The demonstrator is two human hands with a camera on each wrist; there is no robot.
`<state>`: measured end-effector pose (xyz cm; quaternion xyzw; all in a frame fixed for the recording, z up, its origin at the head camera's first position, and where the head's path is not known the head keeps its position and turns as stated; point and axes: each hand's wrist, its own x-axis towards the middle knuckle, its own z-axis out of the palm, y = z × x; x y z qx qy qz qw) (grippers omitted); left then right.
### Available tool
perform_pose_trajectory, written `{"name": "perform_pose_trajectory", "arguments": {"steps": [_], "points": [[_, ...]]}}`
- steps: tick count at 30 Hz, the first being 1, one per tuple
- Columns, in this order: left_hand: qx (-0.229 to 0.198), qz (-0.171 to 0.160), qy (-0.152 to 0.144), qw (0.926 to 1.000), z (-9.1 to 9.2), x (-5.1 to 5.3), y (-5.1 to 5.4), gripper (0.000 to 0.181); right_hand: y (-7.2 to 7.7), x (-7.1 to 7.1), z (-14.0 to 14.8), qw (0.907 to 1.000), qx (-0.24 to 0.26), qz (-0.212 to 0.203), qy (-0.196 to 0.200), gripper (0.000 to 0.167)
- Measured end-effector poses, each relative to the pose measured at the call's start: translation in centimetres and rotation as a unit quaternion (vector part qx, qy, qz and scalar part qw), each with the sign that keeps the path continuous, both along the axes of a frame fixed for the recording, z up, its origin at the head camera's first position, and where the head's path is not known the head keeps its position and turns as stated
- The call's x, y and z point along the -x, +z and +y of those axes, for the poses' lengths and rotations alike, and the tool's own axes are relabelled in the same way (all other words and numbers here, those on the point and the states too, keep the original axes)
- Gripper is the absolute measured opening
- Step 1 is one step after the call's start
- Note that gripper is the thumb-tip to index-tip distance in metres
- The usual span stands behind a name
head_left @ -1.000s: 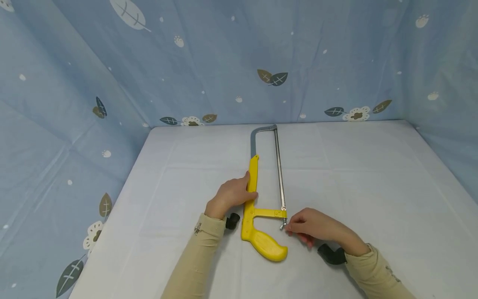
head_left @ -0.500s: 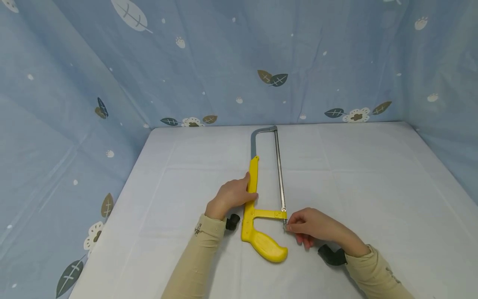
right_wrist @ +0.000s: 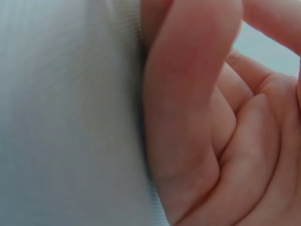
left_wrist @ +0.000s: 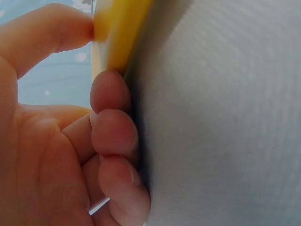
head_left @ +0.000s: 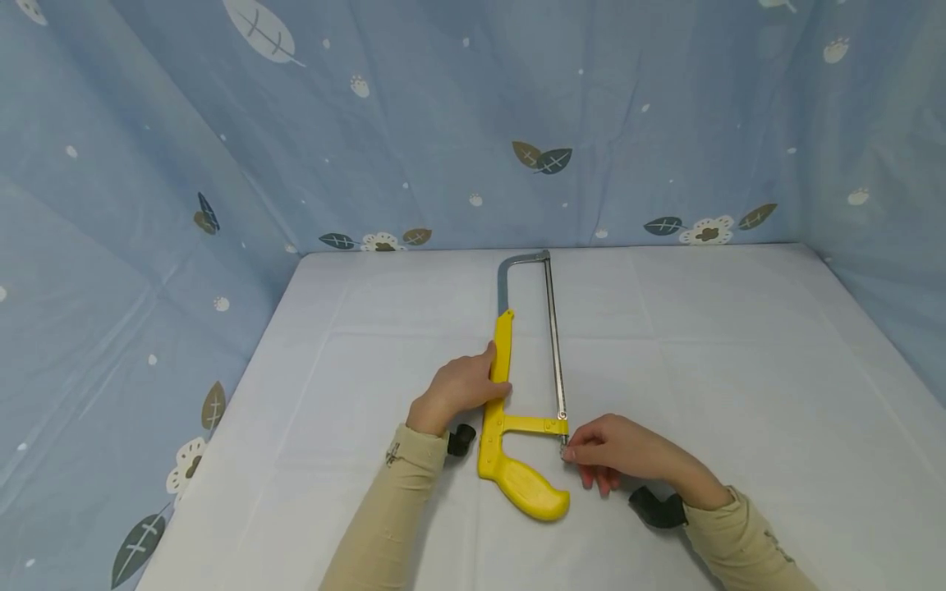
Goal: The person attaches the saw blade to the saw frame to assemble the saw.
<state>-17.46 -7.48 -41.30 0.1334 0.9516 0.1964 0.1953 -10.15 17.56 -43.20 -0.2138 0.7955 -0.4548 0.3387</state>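
A hacksaw with a yellow handle lies flat on the white cloth, its grey frame end pointing away and its blade on the right side. The left hand grips the yellow spine, thumb over the top; in the left wrist view the yellow part shows between thumb and curled fingers. At the near end of the blade, the right hand pinches the small metal wing nut with thumb and index finger. The right wrist view shows the right hand's fingers, with the nut hidden.
Black wrist-camera mounts sit beside both wrists, one left of the saw and another at the right sleeve. A blue patterned curtain hangs behind and beside the white-covered table.
The right fingers have shifted slightly around the wing nut, which has changed its angle. The left hand keeps its grip, and the saw stays in place.
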Motion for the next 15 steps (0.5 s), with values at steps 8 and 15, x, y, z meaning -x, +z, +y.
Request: {"name": "perform_pose_trajectory", "arguments": {"steps": [8, 15], "points": [[0.002, 0.002, 0.000, 1.0000, 0.00, 0.04, -0.18, 0.079, 0.10, 0.15, 0.35, 0.9994, 0.026, -0.020, 0.011, 0.022], [0.004, 0.001, 0.001, 1.0000, 0.04, 0.03, -0.10, 0.080, 0.08, 0.06, 0.48, 0.9999, 0.016, -0.002, 0.003, 0.020]]}}
